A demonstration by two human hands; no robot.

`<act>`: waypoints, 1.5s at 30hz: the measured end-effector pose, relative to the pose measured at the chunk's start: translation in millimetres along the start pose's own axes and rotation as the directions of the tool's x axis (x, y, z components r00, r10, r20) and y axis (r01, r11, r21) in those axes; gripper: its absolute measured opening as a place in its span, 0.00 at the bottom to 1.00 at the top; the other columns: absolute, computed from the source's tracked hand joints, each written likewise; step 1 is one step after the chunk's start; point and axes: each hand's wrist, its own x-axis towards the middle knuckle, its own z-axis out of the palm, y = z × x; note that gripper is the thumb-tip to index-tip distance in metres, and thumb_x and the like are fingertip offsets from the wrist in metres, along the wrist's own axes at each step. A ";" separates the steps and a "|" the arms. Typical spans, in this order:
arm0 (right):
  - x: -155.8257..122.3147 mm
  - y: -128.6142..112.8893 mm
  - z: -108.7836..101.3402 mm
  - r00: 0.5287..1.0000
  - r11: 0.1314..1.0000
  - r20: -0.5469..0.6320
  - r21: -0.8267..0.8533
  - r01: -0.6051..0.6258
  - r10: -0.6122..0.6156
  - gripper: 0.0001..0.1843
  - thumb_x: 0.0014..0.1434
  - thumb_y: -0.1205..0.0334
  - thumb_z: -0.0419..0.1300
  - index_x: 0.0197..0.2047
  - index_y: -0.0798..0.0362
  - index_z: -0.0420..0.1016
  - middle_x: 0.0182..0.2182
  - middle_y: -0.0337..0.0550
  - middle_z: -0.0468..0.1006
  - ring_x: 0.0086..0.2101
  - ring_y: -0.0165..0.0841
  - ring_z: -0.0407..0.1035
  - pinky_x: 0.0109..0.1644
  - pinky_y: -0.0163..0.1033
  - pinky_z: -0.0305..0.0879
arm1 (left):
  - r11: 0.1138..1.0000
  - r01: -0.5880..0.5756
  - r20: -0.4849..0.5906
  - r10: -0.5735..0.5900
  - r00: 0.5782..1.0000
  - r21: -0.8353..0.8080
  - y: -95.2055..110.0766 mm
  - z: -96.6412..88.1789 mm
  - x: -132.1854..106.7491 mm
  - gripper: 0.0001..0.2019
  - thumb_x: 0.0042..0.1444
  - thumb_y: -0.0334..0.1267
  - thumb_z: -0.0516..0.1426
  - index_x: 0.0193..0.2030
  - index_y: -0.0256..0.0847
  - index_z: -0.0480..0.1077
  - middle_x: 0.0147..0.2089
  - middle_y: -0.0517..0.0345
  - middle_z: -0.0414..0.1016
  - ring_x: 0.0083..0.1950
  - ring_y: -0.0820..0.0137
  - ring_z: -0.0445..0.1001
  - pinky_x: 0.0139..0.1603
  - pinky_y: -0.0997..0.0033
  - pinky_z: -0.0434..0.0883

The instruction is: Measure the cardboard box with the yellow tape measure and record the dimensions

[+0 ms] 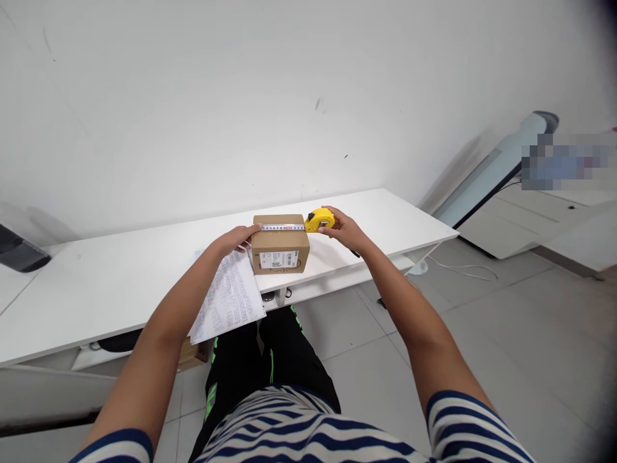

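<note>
A small brown cardboard box (282, 243) stands on the white table, with a printed white label (279, 260) on its front side. Across its top lies the extended blade (284, 227) of a yellow tape measure (320, 220), running from left to right with its numbers facing up. At the box's upper left edge, my left hand (238, 238) presses the blade's end, its fingertips partly hidden behind the box. My right hand (343, 230) is wrapped around the tape measure's case just beyond the right edge.
Printed paper sheets (230, 299) lie left of the box and overhang the front edge of the table (120, 283). A dark object (22, 249) stands at the far left. On the right are a leaning grey panel (491, 170), white cabinets (506, 218) and a floor cable (465, 269).
</note>
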 end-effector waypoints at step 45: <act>16.2 -27.7 215.0 0.977 0.909 0.174 -0.416 -0.039 0.122 0.25 0.73 0.56 0.52 0.70 0.52 0.68 0.67 0.56 0.74 0.59 0.45 0.75 0.61 0.51 0.73 | 0.021 -0.521 -0.521 -0.028 0.853 -0.853 -147.6 -107.2 1.3 0.26 0.64 0.65 0.49 0.40 0.43 0.71 0.39 0.50 0.80 0.47 0.66 0.83 0.45 0.68 0.81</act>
